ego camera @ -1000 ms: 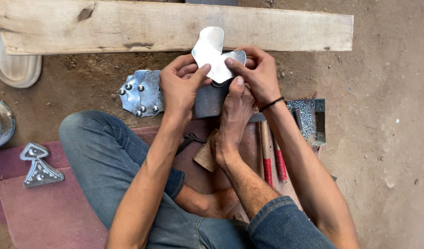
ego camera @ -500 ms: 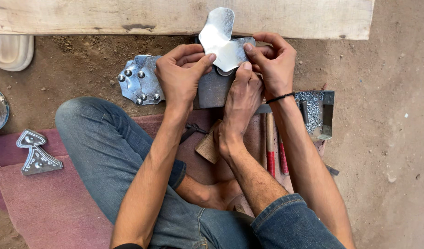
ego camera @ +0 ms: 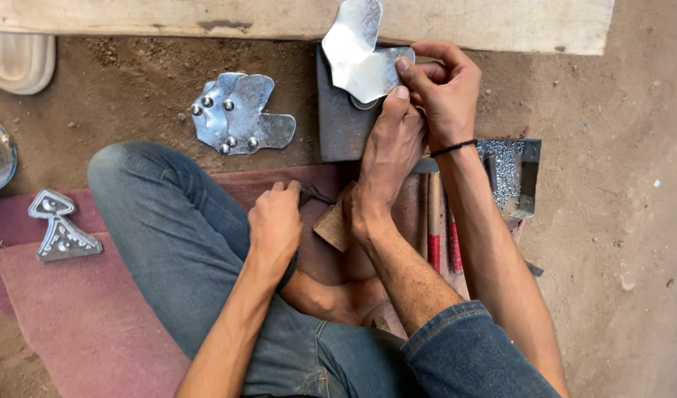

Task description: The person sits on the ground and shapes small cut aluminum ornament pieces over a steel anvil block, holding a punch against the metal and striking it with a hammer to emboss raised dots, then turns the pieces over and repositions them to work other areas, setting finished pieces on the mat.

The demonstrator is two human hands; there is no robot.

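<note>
The right hand (ego camera: 445, 88) pinches the bright metal sheet (ego camera: 357, 51) at 12 o'clock, holding it on the dark steel block (ego camera: 342, 121), a bare foot (ego camera: 386, 158) pressing beside it. The left hand (ego camera: 276, 221) is curled over a dark tool (ego camera: 316, 195) near centre. A riveted plate (ego camera: 235, 114) lies at 10 o'clock, hammers (ego camera: 441, 228) at 3 o'clock

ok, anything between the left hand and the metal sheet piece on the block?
Nothing directly. The bare foot presses the sheet piece from below-right, beside the path of the left hand, and the right hand pinches its right edge.
</note>
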